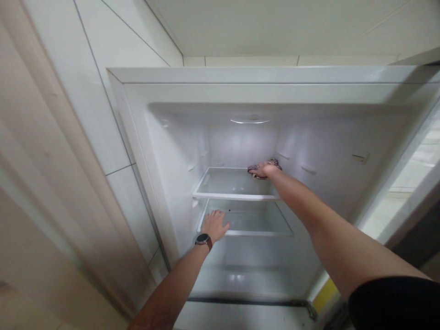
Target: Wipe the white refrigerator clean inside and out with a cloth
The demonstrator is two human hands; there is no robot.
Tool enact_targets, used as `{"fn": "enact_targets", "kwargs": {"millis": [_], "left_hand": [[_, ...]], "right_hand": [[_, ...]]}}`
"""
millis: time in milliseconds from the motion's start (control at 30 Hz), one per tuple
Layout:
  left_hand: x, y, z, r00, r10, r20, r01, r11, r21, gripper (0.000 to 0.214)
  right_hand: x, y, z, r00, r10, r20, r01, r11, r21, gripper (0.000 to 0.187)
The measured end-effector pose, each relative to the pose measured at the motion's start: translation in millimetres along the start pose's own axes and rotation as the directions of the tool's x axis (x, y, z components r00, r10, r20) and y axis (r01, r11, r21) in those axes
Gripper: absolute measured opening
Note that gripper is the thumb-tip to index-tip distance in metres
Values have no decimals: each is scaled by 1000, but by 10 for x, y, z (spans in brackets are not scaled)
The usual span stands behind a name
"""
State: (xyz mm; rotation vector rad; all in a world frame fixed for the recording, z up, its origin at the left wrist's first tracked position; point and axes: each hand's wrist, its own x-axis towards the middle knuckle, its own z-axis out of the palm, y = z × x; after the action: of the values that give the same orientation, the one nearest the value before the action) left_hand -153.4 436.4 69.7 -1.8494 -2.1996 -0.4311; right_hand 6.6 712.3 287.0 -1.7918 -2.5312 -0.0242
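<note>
I look into an open white fridge with bare glass shelves. My right hand reaches deep to the back right of the upper glass shelf and presses a crumpled purplish cloth against it, fingers closed over the cloth. My left hand, with a dark watch on its wrist, lies flat with fingers spread on the front left of the lower glass shelf.
A tiled wall stands close on the left of the fridge. The fridge door hangs open on the right. A lamp glows at the top of the fridge's inside. The bottom compartment floor lies below the shelves.
</note>
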Motion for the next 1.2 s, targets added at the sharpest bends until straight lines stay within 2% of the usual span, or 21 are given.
{"fn": "enact_targets", "kwargs": {"millis": [133, 233, 333, 500, 600, 700, 833, 1067, 1133, 1200], "left_hand": [[-2, 5, 8, 1000, 11, -11, -11, 1000, 5, 33], [1, -6, 28, 1000, 11, -14, -11, 1000, 7, 33], [5, -21, 48, 1000, 17, -7, -17, 1000, -6, 36], [14, -31, 62, 1000, 3, -4, -3, 1000, -27, 39], [17, -34, 62, 1000, 5, 8, -5, 1000, -18, 40], [14, -35, 60, 1000, 9, 16, -9, 1000, -1, 40], [10, -31, 58, 1000, 16, -5, -16, 1000, 16, 38], [10, -38, 60, 1000, 12, 5, -12, 1000, 1, 37], [10, -36, 51, 1000, 12, 8, -12, 1000, -3, 38], [8, -30, 38, 1000, 14, 9, -14, 1000, -5, 39]], "right_hand": [[-21, -150, 26, 1000, 22, 0, -22, 1000, 13, 91], [-65, -394, 24, 999, 37, 19, -38, 999, 19, 92], [-131, -678, -9, 1000, 1, 27, -1, 1000, 14, 91], [-267, -1361, -18, 993, -112, 39, 110, 993, 46, 91], [-339, -1835, 29, 968, -250, 37, 247, 967, 66, 93], [-405, -2147, 66, 942, -334, 28, 332, 941, 58, 91], [-517, -2183, 58, 928, -373, 26, 371, 927, 44, 89], [-921, -2049, 65, 852, -524, 27, 522, 852, 41, 89], [-996, -2012, 105, 820, -572, 30, 571, 821, 29, 90], [-992, -1903, 150, 769, -639, 12, 639, 769, 6, 91]]}}
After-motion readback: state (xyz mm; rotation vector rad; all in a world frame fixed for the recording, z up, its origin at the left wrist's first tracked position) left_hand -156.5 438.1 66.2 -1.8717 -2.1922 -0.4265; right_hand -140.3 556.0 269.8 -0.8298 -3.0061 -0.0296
